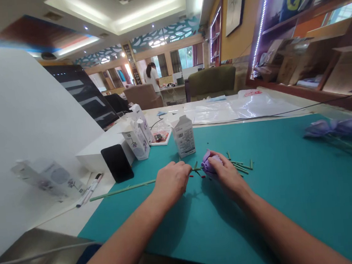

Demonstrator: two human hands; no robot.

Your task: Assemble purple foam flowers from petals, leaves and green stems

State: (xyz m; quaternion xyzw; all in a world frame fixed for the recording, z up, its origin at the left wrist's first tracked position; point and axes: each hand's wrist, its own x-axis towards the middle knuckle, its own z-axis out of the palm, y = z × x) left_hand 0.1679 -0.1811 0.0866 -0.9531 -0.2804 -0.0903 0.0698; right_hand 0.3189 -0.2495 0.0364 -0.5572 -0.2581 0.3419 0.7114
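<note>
Although the teal cutting mat (297, 220) leaves open room toward the right of the frame, both hands sit near its upper left edge. The right hand (229, 176) clasps a purple artificial flower (209, 165) among short green stem pieces (240, 167); just beside it, the left hand (171, 181) curls at a long green stem (122, 190), its grip impossible to tell.

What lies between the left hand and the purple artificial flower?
Head view: thin green stem pieces and tiny red bits on a teal mat.
</note>
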